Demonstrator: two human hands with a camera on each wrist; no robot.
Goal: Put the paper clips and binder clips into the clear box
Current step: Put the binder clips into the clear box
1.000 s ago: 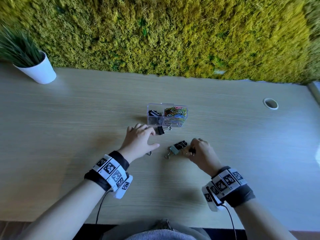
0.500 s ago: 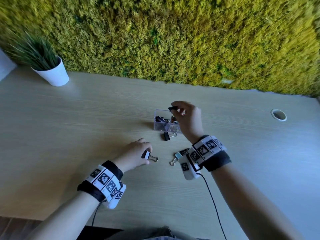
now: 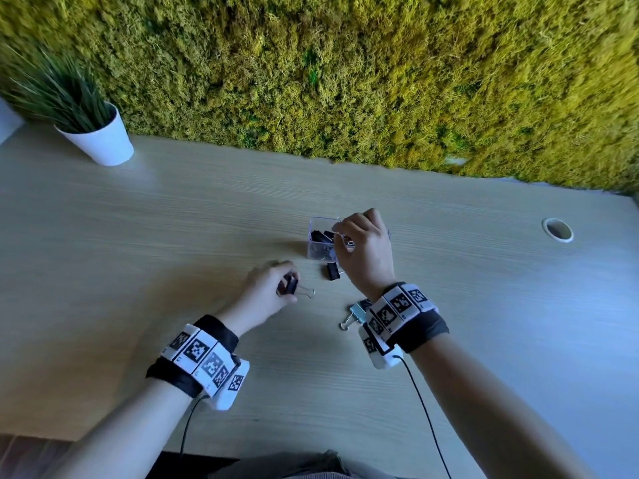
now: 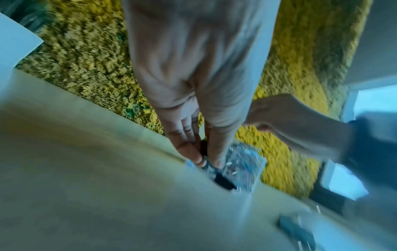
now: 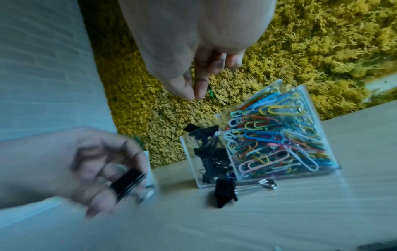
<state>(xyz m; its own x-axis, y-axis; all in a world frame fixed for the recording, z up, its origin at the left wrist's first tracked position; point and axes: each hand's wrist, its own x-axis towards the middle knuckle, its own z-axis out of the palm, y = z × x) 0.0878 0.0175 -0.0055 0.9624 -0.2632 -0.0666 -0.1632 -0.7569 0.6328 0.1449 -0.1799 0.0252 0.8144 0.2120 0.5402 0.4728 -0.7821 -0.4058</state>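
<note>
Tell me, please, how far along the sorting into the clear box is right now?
Mostly done: the clear box already holds coloured paper clips and black binder clips. In hand: the left hand holds a black binder clip. Left: a black clip beside the box and a light blue clip near the right wrist.

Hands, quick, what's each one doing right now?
Left hand: pinching a black binder clip.
Right hand: above the clear box, fingers loosely curled, holding nothing visible.
</note>
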